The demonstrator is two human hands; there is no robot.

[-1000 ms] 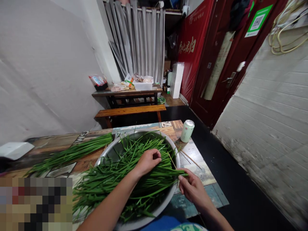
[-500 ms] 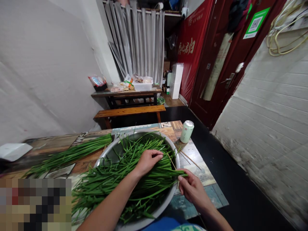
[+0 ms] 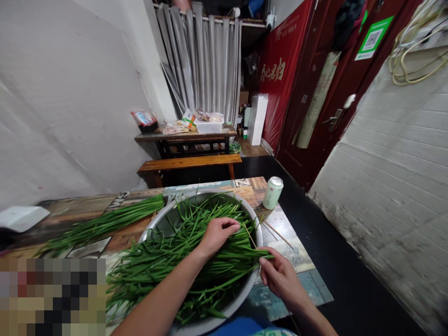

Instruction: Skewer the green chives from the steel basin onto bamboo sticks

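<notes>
Moved: my left hand (image 3: 217,234) has crept slightly right over the chives (image 3: 196,252).
Axis: stalks run left-right across the bowl (image 3: 257,224).
Right hand (image 3: 280,275): fingers pinched on the stalk tips.
Left fingers: curled on chives.

Long, thin green chives (image 3: 182,261), loose and tangled, heaped in a wide metal bowl (image 3: 159,224) under the left hand (image 3: 215,235). Strands lying mostly flat, crossing, some spilling over the near rim. One bunch drawn together, tips pinched at the right hand (image 3: 280,275). Thin pale stick (image 3: 250,235) slanting between both hands.
</notes>
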